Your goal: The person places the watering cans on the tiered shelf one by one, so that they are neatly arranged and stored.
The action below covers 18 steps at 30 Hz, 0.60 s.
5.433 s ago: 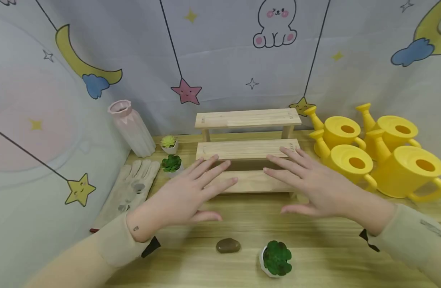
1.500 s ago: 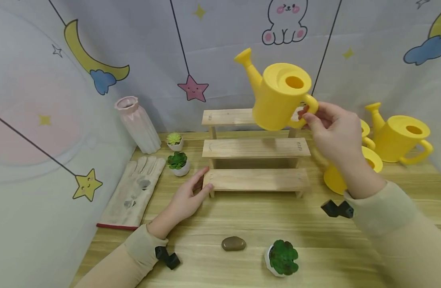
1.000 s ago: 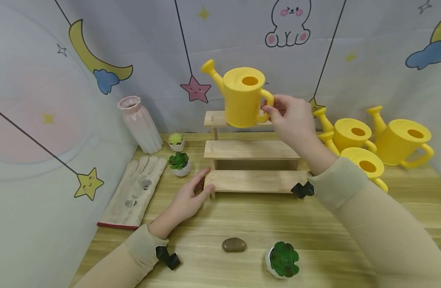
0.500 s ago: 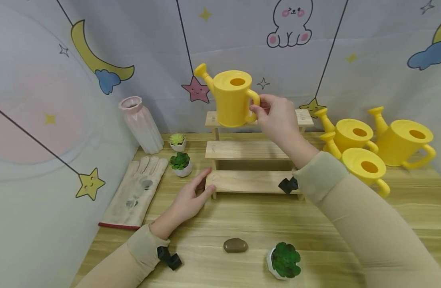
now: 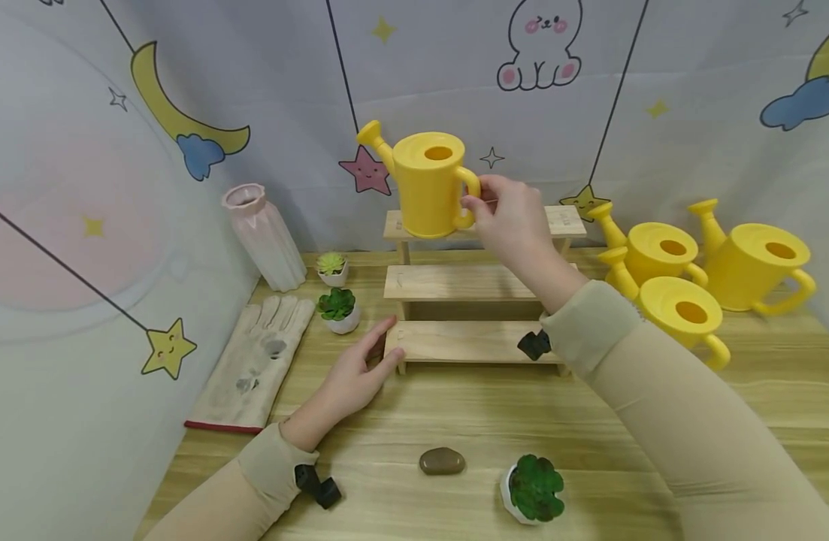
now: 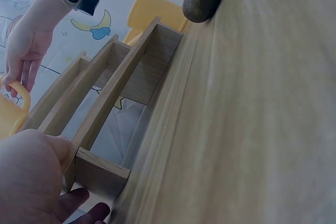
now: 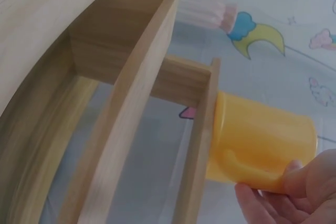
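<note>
My right hand point(image 5: 515, 222) pinches the handle of a yellow watering can point(image 5: 424, 188) between thumb and fingers. The can is upright, spout to the left, its base right at the left end of the top board of a three-tier wooden shelf point(image 5: 455, 282). In the right wrist view, the base of the held watering can point(image 7: 262, 140) meets that board. My left hand point(image 5: 346, 379) holds the left end of the lowest board, thumb at the front edge. The left wrist view shows the fingertips point(image 6: 76, 195) past the end panel.
Three more yellow watering cans point(image 5: 752, 263) stand right of the shelf. To the left are a pink-white vase point(image 5: 265, 237), two small potted succulents point(image 5: 340, 312) and a work glove point(image 5: 252, 364). A brown stone point(image 5: 443, 460) and another potted succulent point(image 5: 534, 488) sit in front.
Both hands were spread empty over the shelf at first. My right hand has since carried one watering can left and down to the top board; my left hand has moved to the shelf's end.
</note>
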Each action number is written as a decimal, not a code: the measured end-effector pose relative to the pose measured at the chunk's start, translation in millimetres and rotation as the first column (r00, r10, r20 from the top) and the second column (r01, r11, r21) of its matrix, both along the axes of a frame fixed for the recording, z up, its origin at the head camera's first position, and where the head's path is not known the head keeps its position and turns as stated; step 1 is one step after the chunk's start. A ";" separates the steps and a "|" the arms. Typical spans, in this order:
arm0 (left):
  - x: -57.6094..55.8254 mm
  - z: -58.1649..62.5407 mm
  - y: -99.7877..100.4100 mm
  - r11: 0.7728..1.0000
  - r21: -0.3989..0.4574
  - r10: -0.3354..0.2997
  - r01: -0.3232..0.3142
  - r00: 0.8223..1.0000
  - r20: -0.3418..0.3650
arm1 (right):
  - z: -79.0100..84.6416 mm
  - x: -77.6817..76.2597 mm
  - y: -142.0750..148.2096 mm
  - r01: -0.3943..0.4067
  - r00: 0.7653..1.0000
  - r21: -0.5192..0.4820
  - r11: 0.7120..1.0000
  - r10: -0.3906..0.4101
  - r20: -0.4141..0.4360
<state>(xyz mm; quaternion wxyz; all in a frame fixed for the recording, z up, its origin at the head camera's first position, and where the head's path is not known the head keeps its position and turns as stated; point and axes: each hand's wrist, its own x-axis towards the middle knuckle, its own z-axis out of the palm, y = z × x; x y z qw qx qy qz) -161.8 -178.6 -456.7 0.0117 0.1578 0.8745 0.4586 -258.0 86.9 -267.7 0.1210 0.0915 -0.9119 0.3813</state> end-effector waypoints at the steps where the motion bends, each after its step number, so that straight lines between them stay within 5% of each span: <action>1: 0.0 -0.1 0.1 1.000 -0.001 0.000 0.000 1.000 -0.001 | 0.1 0.3 0.1 -0.002 1.000 0.003 1.000 0.002 -0.002; 18: -0.6 -2.9 -0.4 0.999 -0.034 0.009 -0.010 1.000 -0.016 | -8.7 11.4 22.0 -0.031 0.997 0.006 0.999 0.031 0.075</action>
